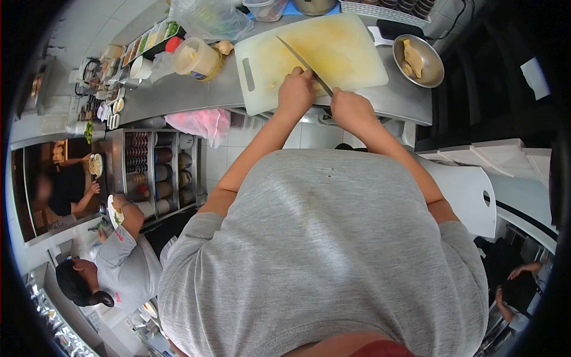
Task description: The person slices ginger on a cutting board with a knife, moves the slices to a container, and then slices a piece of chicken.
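My right hand (351, 108) is wrapped round the handle of a kitchen knife (306, 64). The blade points away to the upper left across a white cutting board (262, 95) with yellow stains. My left hand (295, 92) is closed on the board's near edge, its fingertips curled beside the blade; whatever is in them is hidden. Small pale scraps (272, 85) lie on the board left of that hand. To the right stands a metal bowl (437, 70) holding pale yellow, knobbly pieces (413, 58).
Left of the board are a plastic tub (196, 58) and a small brown knobbly piece (224, 47). Behind it sit a plastic bag (211, 21) and a lidded container (266, 9). A pink bag (201, 124) hangs below the counter. Co-workers (122, 265) stand at left and far right.
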The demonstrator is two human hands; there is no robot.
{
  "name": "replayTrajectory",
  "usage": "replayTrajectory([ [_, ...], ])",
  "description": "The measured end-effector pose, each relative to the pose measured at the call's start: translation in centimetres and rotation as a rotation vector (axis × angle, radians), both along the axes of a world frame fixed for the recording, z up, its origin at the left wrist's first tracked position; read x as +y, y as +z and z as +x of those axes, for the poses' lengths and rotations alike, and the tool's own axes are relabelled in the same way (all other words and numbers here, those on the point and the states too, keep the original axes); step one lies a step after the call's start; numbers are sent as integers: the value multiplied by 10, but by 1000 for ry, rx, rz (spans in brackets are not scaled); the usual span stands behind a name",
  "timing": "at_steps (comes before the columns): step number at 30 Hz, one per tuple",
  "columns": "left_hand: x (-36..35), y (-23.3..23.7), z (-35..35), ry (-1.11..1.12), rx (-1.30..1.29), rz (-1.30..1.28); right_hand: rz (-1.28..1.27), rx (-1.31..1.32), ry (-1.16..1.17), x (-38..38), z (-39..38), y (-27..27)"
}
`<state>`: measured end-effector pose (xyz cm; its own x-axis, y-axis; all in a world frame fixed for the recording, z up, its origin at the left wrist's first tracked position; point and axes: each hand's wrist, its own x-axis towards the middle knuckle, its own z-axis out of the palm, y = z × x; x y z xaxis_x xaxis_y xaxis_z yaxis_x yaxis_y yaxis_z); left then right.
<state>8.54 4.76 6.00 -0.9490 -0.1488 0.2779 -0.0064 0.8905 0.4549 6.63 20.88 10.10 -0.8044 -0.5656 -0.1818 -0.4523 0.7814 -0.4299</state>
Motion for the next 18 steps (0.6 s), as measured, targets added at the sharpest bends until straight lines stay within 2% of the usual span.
replayTrajectory([
  [11, 1, 0, -1, 32, 24, 25, -46, -23, -4, -9, -11, -13],
  [14, 1, -4, 0, 35, 40, 29, 48, -74, -8, -10, -8, 1],
  [18, 1, -4, 0, 29, 59, 44, 49, -53, 18, -19, -18, -24],
])
